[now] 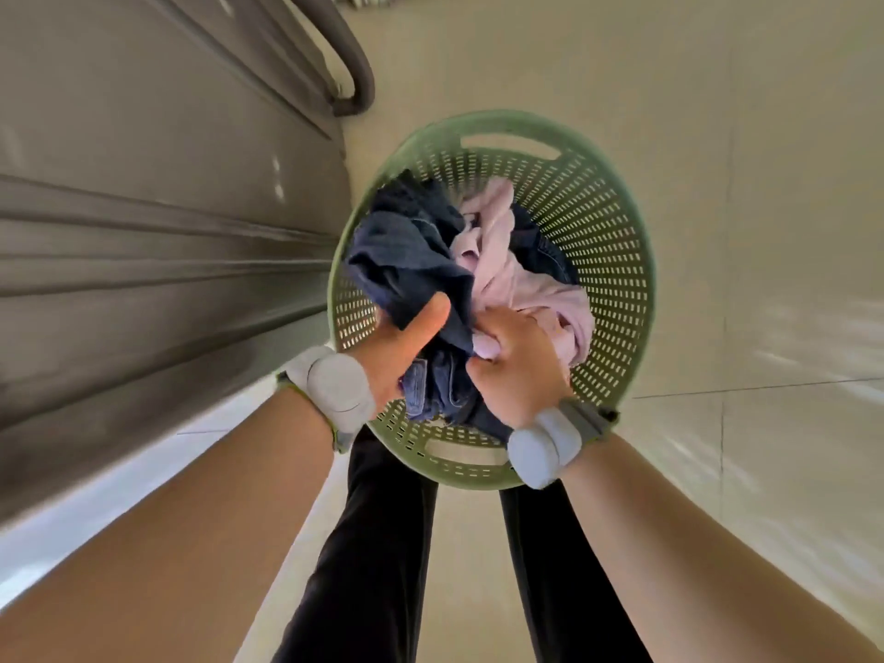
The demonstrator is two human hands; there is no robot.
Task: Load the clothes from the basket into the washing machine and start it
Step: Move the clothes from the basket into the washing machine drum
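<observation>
Head: basket (pixel 616 260) holds navy cloth (pixel 406 253), pink cloth (pixel 509 277).

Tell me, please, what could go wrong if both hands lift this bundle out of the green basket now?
1. The left hand and right hand grip the dark blue garment and pale pink garment bunched together; a loose end may slip and fall on the floor.
2. Dark and pale cloth washed together may bleed colour.
3. The denim lying under the hands may snag and drag the basket.

Pale tiled floor (pixel 746 222), grey hose (pixel 359 71)
</observation>
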